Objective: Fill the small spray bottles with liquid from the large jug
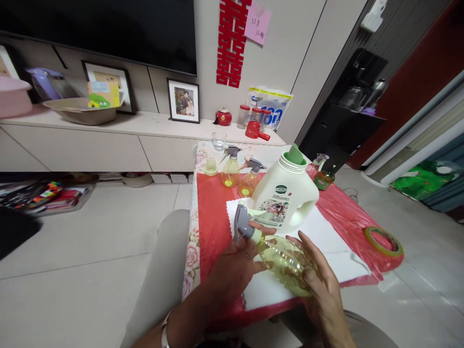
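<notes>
The left hand (pixel 234 266) grasps the spray bottle (pixel 281 256) near its neck; the right hand (pixel 326 285) cradles its base, likely steadying it, tilted above the tabletop (pixel 210 217).

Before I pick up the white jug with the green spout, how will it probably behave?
The jug looks like moulded plastic, so it should stay stiff when lifted by its handle. Its neck shows bare threads around the green spout, so tilting might spill any liquid inside. Being opaque, it hides its fill level and may feel heavier than expected.
</notes>
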Available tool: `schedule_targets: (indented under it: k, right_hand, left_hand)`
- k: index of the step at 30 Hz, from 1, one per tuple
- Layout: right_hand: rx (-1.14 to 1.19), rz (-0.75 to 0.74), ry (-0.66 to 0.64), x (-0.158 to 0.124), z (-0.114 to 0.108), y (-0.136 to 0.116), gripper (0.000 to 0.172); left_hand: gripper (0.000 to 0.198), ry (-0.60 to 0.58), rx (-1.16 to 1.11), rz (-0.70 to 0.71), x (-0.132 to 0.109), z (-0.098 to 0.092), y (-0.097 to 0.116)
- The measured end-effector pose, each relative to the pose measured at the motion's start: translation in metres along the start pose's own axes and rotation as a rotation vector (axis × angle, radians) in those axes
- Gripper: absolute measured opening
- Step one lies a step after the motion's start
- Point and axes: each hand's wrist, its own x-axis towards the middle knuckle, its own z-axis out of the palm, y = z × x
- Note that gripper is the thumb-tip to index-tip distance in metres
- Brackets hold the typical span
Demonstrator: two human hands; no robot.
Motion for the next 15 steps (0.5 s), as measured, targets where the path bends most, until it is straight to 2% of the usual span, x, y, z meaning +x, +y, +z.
schedule_targets:
  k: [2, 4, 9, 11, 15]
  right_hand:
    - [0.123, 0.087, 0.065, 0.000, 0.008, 0.000, 0.074]
    - [0.178, 0.111, 0.060, -0.001, 0.013, -0.003, 0.071]
    - [0.073, -0.090, -0.118, -0.007, 0.013, -0.008, 0.072]
    - [0.051, -0.130, -0.120, -0.009, 0.012, -0.003, 0.077]
    - [-0.024, -0.137, -0.046, -0.010, 0.010, 0.009, 0.074]
  left_hand:
    - [0.028, 0.004, -0.009, -0.011, 0.001, 0.001, -0.001]
    - [0.030, 0.031, -0.004, -0.009, 0.003, 0.001, -0.001]
    - [0.026, 0.056, -0.013, 0.009, 0.006, -0.005, 0.004]
    - [0.026, 0.044, -0.015, 0.014, 0.007, -0.006, 0.007]
    - [0.023, 0.046, -0.051, 0.034, 0.006, -0.005, 0.014]
